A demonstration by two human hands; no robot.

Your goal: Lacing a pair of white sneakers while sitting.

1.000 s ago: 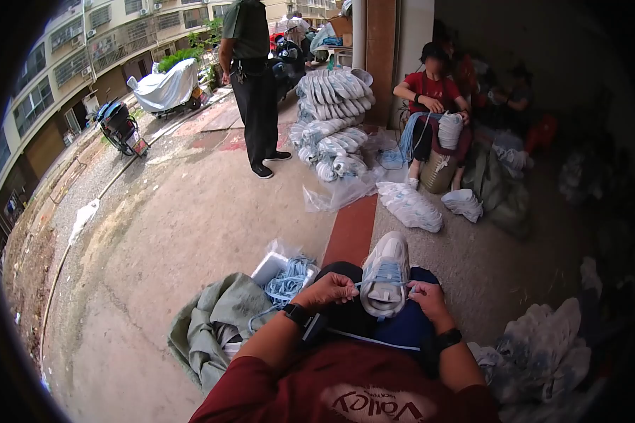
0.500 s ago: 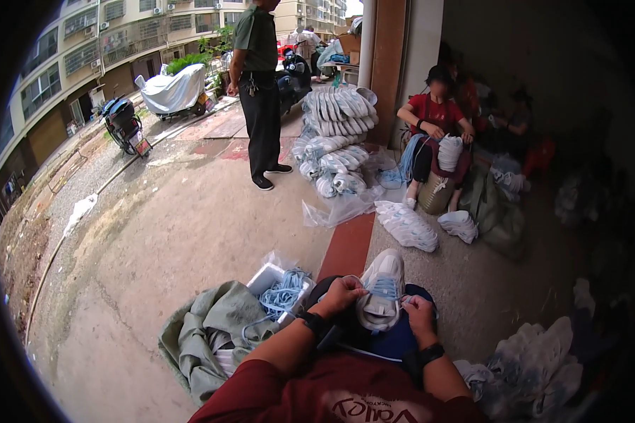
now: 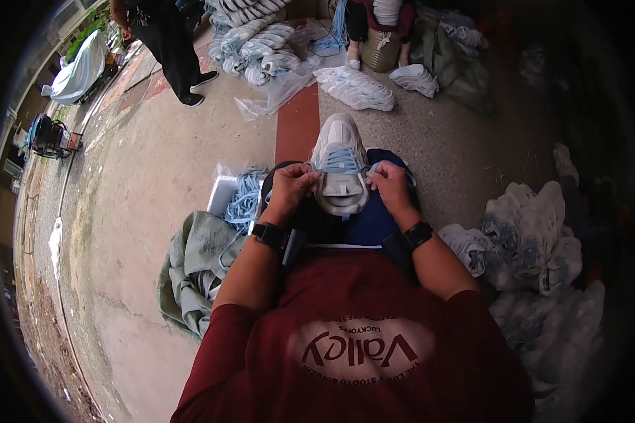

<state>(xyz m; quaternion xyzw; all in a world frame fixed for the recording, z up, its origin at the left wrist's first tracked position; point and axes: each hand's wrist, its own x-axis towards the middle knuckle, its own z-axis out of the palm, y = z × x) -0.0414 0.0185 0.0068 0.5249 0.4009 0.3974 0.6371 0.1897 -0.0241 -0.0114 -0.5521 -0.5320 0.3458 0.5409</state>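
The light-blue shoelace (image 3: 342, 161), pinched by the left hand (image 3: 291, 187) and right hand (image 3: 393, 186), is best tensioned evenly across the white sneaker (image 3: 340, 185).

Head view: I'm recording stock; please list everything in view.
Shoe: one, white, centre
Lacing: one, light blue, on shoe
Loose laces: many, light blue, in box
Box: one, white, left of shoe
Cloth: one, grey-green, left
Shoe heaps: several, white, ahead and right
Plastic sheet: one, clear, ahead
Dark sack: one, green, upper right
Other people: two, mostly dark clothing, top
Covered vehicle: one, silver, upper left
Motorbike: one, dark, far left
Wristbands: two, black, flanking centre
Shirt: one, dark red, lower centre
Left hand: one, bare, on lacing
Right hand: one, bare, on lacing
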